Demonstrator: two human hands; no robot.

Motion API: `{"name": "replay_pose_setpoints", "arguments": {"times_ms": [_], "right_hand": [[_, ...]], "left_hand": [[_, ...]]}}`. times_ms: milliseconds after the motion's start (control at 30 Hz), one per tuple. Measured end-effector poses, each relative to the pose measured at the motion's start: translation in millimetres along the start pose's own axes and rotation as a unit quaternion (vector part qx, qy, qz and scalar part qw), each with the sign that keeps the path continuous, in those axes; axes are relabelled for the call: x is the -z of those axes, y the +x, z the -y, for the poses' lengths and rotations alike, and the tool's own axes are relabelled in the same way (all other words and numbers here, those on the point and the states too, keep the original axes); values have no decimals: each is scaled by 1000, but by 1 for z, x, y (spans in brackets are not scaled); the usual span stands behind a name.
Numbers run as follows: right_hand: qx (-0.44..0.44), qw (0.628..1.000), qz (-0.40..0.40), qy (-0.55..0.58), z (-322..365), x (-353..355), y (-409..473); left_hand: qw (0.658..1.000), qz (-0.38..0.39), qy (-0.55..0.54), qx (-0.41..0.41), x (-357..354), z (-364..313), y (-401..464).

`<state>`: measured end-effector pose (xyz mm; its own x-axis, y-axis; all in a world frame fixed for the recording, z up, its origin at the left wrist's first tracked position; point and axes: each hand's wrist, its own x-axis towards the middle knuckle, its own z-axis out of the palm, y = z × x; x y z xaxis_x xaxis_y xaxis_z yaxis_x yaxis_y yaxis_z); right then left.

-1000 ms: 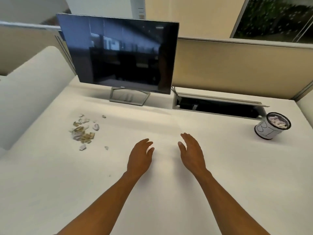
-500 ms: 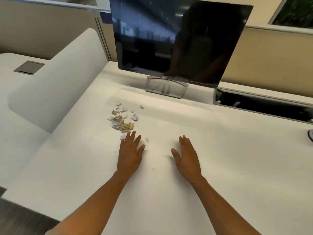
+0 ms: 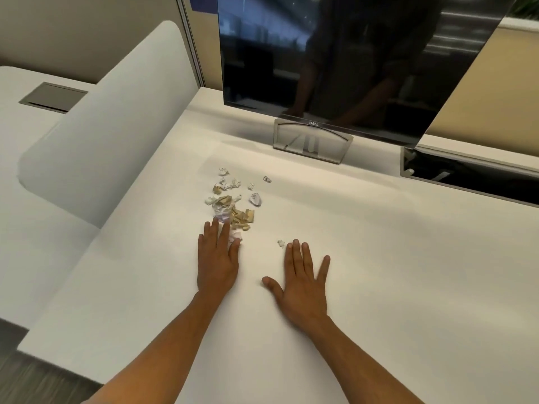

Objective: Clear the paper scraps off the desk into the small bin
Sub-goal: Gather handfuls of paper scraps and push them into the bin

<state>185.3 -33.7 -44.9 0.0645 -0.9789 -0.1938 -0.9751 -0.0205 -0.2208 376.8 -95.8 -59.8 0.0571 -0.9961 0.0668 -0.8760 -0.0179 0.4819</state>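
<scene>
Forearms reach in from the bottom edge over the white desk (image 3: 379, 272), both bare. Nearest is the right hand (image 3: 300, 282), palm down and flat on the desktop with its fingers straight and spread, the thumb angled out to the left; it holds nothing. A single small white scrap (image 3: 281, 243) lies just beyond its fingertips, close to the index finger but apart from it. To the left, the left hand (image 3: 217, 258) also lies palm down with fingers straight and close together, gripping nothing; its fingertips reach the near edge of the paper scraps (image 3: 230, 205), and a pale crumpled piece (image 3: 235, 235) shows between and beside its fingers, touching them. Past the hand the scraps sit as a loose heap of white and tan crumpled bits, with smaller white pieces scattered farther back and one stray piece (image 3: 267, 179) off to the right. The small bin is out of view. Behind the heap stands the silver foot of a Dell monitor (image 3: 335, 53), its dark screen reflecting a standing figure. Right of the foot is a dark open cable tray (image 3: 466, 174) set into the desk. At far left a rounded white divider panel (image 3: 102, 118) separates this desk from a neighbouring desk with a grey hatch (image 3: 54, 96)
</scene>
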Motion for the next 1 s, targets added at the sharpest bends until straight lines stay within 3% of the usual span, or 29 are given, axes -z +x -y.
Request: {"name": "replay_pose_setpoints", "arguments": {"times_ms": [200,400,567,700,1000], "right_hand": [[8,1000,2,-9,12,8,37],[73,997,2,1,14,14,71],[93,986,-22,136,2,32,112],[79,979,-25,185,-4,47,156],[152,983,47,91,12,45,217]], "left_hand": [[1000,-7,-17,6,0,1,23],[996,-14,-91,21,6,7,62],[989,-21,-143,10,14,15,102],[986,22,-165,1,21,17,137],[980,152,-118,-58,15,13,170]]}}
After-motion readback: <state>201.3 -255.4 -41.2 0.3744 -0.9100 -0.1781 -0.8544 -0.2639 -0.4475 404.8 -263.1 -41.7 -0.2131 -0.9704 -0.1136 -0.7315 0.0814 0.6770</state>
